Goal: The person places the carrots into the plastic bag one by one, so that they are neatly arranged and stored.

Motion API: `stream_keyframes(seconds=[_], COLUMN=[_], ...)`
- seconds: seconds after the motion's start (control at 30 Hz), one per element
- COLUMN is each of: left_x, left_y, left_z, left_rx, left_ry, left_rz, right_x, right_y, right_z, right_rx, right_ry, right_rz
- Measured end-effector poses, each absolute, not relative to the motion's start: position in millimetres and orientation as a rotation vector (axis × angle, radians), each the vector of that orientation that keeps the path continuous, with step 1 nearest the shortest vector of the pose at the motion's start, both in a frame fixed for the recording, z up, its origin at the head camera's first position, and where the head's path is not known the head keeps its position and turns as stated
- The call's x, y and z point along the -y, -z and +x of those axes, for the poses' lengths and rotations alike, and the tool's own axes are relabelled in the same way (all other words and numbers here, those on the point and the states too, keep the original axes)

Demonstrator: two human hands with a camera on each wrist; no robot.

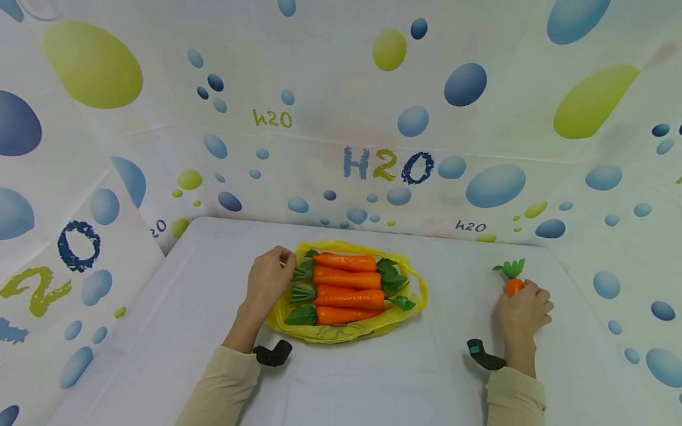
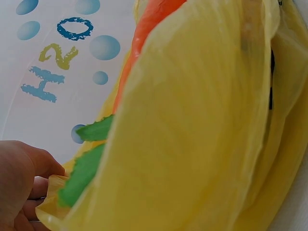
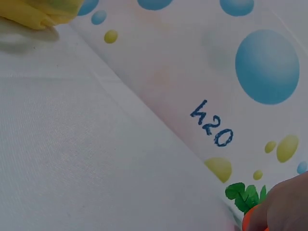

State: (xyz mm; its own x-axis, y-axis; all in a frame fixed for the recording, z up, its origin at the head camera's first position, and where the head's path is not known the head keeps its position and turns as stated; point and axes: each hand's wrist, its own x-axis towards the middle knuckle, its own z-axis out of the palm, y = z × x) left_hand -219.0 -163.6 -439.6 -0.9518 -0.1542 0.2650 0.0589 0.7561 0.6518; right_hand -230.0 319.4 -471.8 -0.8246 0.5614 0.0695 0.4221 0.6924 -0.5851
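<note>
My left hand point(image 1: 269, 277) is at the left edge of a yellow plastic bag point(image 1: 341, 338), and in the left wrist view its fingers pinch the bag's rim point(image 2: 53, 211). Several orange carrots point(image 1: 346, 278) with green tops lie side by side across the bag's opening. Well to the right, my right hand point(image 1: 524, 312) grips another carrot point(image 1: 514, 287) by its upper part, leafy top pointing away from me. The palm hides most of that carrot. Its green leaves point(image 3: 246, 196) and a bit of orange show at the lower right of the right wrist view.
A white cloth covers the table point(image 1: 405, 384). Behind it hangs a white curtain point(image 1: 319, 65) with blue and green dots and "H2O" lettering. Black camera mounts point(image 1: 273, 353) sit on both wrists. The bag's loop handle point(image 1: 423, 290) sticks out to the right.
</note>
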Motion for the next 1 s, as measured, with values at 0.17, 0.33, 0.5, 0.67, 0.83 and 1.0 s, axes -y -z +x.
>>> stream_keyframes(seconds=[0.17,0.33,0.5,0.67,0.83,1.0], left_x=[163.2,163.2,163.2,163.0,162.9,163.0], left_y=[439.9,440.0,439.8,439.2,439.3,439.5], left_z=[-218.6,-218.8,-219.1,-219.1,-218.8,-218.5], left_rx=[2.654,2.655,2.655,2.655,2.651,2.651], left_ry=[0.997,1.003,1.011,1.008,1.008,1.006], left_rz=[0.075,0.079,0.088,0.088,0.085,0.086], right_x=[-321.2,-321.6,-322.2,-322.8,-321.2,-317.5], right_y=[474.3,474.7,474.8,475.6,476.2,476.1], right_z=[-228.9,-228.2,-228.3,-228.8,-229.2,-230.0], right_rx=[2.662,2.677,2.692,2.694,2.677,2.654], right_ry=[-0.829,-0.845,-0.866,-0.869,-0.887,-0.893], right_rz=[-0.792,-0.806,-0.821,-0.818,-0.796,-0.774])
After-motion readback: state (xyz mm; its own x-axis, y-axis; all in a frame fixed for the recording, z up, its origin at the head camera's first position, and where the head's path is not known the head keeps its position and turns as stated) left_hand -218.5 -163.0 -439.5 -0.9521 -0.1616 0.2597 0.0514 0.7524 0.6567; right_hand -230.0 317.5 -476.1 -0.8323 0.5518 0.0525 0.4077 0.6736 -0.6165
